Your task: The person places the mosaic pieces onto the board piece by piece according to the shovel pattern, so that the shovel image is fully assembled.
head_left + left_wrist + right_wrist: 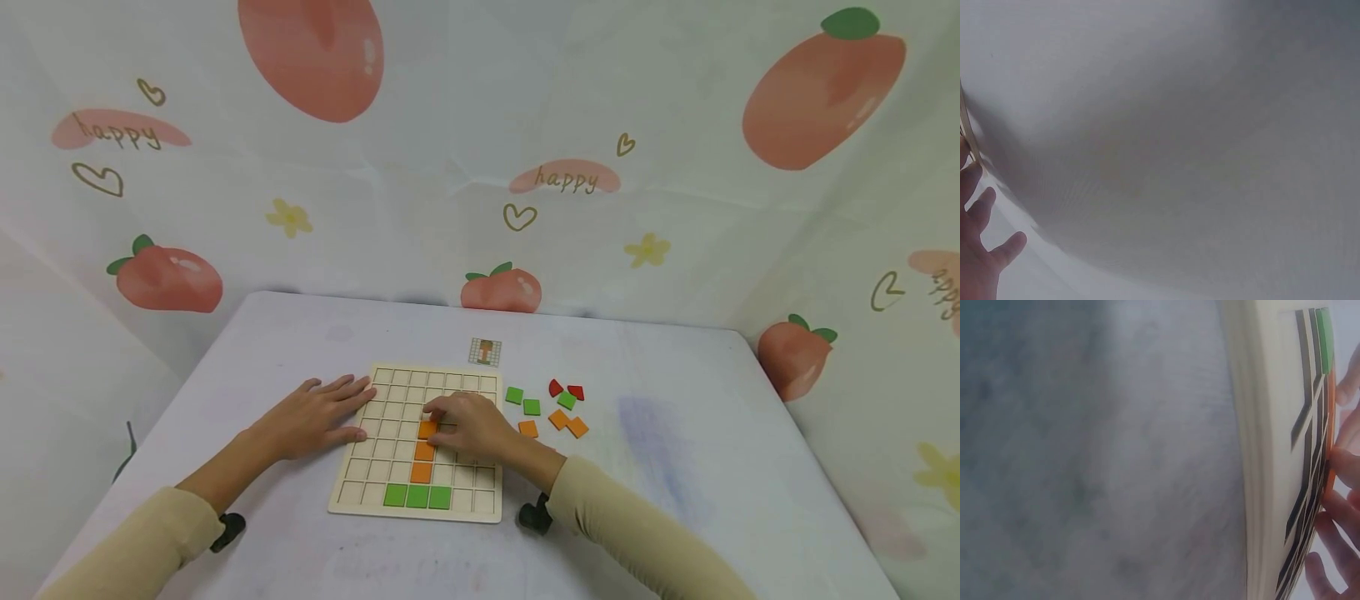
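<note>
A pale wooden grid board lies on the table. Three green square tiles form a row low on it, and a column of orange square tiles rises above the middle one. My right hand reaches over the board, thumb and index finger around the top orange tile, which they appear to pinch at its edges; the hand covers cells to the right. On the board's left edge rests my left hand, fingers spread. In the left wrist view, that hand's fingers show beside the board's edge.
Right of the board lie loose green tiles, orange tiles and two red wedge pieces. A small pattern card sits behind the board. A printed cloth hangs behind the white table.
</note>
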Tool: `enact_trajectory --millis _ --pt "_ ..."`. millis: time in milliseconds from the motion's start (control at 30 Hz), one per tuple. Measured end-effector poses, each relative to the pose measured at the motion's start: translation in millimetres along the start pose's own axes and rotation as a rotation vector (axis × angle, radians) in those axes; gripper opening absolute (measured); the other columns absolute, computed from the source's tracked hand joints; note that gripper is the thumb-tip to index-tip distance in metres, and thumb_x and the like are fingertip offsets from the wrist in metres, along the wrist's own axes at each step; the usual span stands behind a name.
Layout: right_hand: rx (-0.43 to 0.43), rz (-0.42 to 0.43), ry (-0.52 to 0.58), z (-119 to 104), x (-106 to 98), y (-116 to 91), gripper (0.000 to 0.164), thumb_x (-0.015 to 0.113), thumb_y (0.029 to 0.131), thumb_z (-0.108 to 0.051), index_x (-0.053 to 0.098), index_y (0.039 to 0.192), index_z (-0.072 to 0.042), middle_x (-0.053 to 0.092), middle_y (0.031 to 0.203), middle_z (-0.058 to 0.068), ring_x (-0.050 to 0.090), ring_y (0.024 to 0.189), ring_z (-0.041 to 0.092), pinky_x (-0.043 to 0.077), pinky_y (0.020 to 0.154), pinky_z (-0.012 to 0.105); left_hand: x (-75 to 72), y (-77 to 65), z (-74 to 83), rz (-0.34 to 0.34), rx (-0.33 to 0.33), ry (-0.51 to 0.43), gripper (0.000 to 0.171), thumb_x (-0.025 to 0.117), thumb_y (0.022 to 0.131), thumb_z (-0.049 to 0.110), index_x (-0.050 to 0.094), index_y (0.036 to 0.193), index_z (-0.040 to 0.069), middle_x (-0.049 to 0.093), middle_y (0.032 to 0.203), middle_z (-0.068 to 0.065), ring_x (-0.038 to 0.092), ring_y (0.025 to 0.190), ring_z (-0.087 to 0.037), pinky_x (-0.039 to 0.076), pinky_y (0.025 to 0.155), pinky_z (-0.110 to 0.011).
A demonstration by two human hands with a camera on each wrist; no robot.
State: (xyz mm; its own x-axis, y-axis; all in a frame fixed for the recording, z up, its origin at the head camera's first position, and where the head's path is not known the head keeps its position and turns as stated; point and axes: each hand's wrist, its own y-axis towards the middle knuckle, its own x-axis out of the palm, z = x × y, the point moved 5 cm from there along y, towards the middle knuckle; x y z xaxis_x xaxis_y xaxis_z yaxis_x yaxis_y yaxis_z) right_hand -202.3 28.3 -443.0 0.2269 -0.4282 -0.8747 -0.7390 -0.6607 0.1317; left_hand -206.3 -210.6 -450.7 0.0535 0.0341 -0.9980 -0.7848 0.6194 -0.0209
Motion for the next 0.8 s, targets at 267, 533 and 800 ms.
enact_trajectory --millis 267,533,800 --pt "0.006 -0.002 0.006 1 1 0 0.040 0.078 0.087 -0.032 0.069 0.121 -0.013 0.072 0.101 -0.006 0.063 0.095 0.008 0.047 0.094 0.027 1.0 0.1 -0.7 -0.001 -0.004 -0.001 0.074 0.053 0.095 0.061 0.045 0.151 0.014 0.042 0.155 -0.009 0.039 0.142 -0.036 0.035 0.105 -0.064" --pt "0.034 -0.020 0.054 6 -3 -3 0.040 0.078 0.088 -0.030 0.068 0.123 -0.013 0.073 0.106 -0.007 0.065 0.099 0.004 0.047 0.096 0.027 2.4 0.3 -1.0 0.002 -0.005 0.000 0.074 0.052 0.095 0.062 0.045 0.151 0.014 0.042 0.155 -0.009 0.039 0.142 -0.035 0.035 0.105 -0.064" --pt "0.062 -0.023 0.109 24 -28 -28 0.040 0.078 0.088 -0.024 0.067 0.124 -0.011 0.073 0.109 -0.003 0.066 0.102 0.010 0.051 0.092 0.033 2.4 0.0 -1.2 0.009 0.000 0.013 0.074 0.053 0.095 0.061 0.045 0.151 0.014 0.042 0.155 -0.009 0.039 0.142 -0.035 0.036 0.104 -0.064"
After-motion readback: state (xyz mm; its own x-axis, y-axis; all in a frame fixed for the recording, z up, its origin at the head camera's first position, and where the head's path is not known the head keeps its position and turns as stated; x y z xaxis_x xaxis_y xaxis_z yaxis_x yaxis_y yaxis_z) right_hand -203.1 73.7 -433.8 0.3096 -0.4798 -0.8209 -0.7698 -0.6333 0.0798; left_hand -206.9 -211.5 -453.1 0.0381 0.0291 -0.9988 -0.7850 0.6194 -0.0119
